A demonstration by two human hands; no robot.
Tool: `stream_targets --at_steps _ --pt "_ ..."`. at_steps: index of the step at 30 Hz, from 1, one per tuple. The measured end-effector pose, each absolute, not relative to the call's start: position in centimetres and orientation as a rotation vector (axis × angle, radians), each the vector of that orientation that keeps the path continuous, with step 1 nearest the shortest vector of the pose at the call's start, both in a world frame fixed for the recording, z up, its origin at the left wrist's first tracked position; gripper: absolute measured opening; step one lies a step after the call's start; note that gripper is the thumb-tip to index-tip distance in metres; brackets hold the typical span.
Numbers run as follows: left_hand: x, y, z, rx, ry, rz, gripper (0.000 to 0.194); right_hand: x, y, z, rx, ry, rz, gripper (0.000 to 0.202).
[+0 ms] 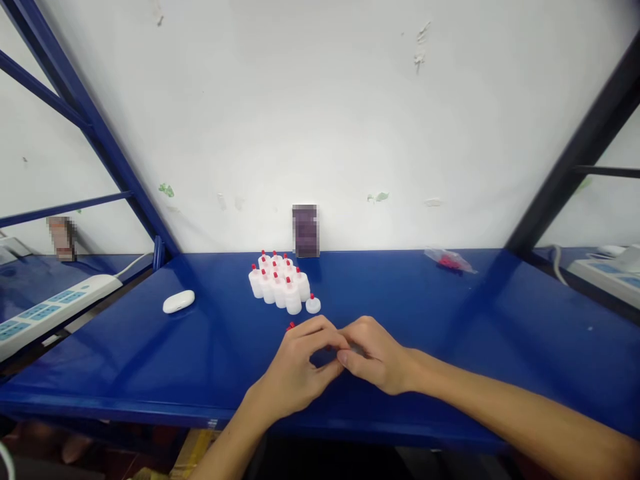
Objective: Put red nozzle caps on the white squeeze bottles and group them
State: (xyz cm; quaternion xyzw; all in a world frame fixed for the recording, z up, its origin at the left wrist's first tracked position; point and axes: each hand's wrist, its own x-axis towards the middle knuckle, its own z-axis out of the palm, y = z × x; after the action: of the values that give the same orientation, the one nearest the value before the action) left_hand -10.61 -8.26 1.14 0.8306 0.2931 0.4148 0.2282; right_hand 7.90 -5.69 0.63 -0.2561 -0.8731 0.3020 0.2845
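My left hand [306, 365] and my right hand [376, 355] meet over the front half of the blue table, fingertips pinched together. Whatever sits between them is small and mostly covered by the fingers, so I cannot make it out. Just behind my left knuckles a bit of red [291, 326] shows, its lower part hidden. Beyond the hands, several white bottles [293, 301] with red tips stand upright in a tight cluster. A white round lid [313, 306] with a red tip lies on its own beside the cluster's right front.
A clear bag [453, 261] with red pieces lies at the back right of the blue table [400, 287]. To the left are a white oval case [179, 302] and a white power strip [60, 307]. A pixelated dark object [306, 231] leans on the wall.
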Motion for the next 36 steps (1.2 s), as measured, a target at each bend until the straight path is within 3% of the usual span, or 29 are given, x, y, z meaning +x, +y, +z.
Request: stream_targets --at_steps 5,11,21,31,36 --pt "-10.9 -8.1 1.7 2.29 0.844 1.183 0.003 8.0 -5.5 0.8 -0.665 -2.268 0.858 0.036" --pt "-13.5 -4.3 4.8 2.496 1.195 1.497 0.008 8.3 -4.3 0.6 -0.793 -2.113 0.842 0.042" --pt "-14.3 -0.3 3.5 2.907 1.414 1.014 0.019 8.2 -4.0 0.2 -0.906 -2.095 0.776 0.033" --pt "-15.1 -3.5 3.6 2.766 1.505 1.17 0.022 8.0 -4.1 0.7 -1.001 -2.146 0.697 0.018" --pt "-15.4 -6.6 1.7 2.585 1.461 1.015 0.019 7.9 -4.4 0.8 -0.988 -2.253 0.578 0.015"
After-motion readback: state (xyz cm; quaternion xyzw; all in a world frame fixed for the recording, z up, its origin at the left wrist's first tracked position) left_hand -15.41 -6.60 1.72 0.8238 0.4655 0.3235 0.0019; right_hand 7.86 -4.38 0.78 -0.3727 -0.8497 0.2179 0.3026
